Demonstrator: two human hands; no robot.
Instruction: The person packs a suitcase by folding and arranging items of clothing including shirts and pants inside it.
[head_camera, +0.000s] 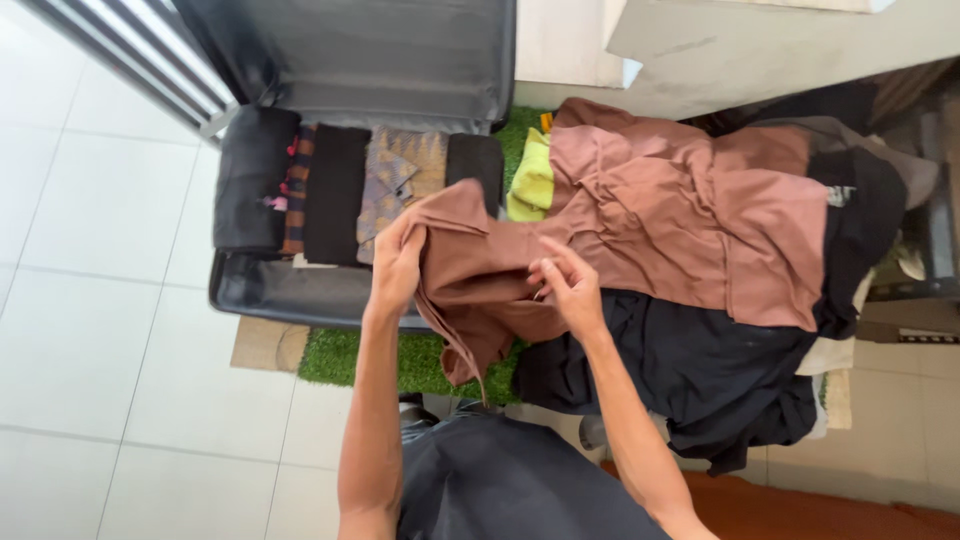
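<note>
My left hand grips the folded end of a brown garment near the open suitcase. My right hand pinches the same brown cloth a little to the right, fingers curled into a fold. The garment stretches to the right over a pile of clothes. The open black suitcase lies on the floor beyond my left hand. It holds rolled and folded clothes: black rolls, a striped piece and a patterned grey-brown piece.
A black garment lies under the brown one, with a yellow-green cloth beside the suitcase. A green grass-like mat lies beneath. White floor tiles spread to the left. A pale wall block stands behind.
</note>
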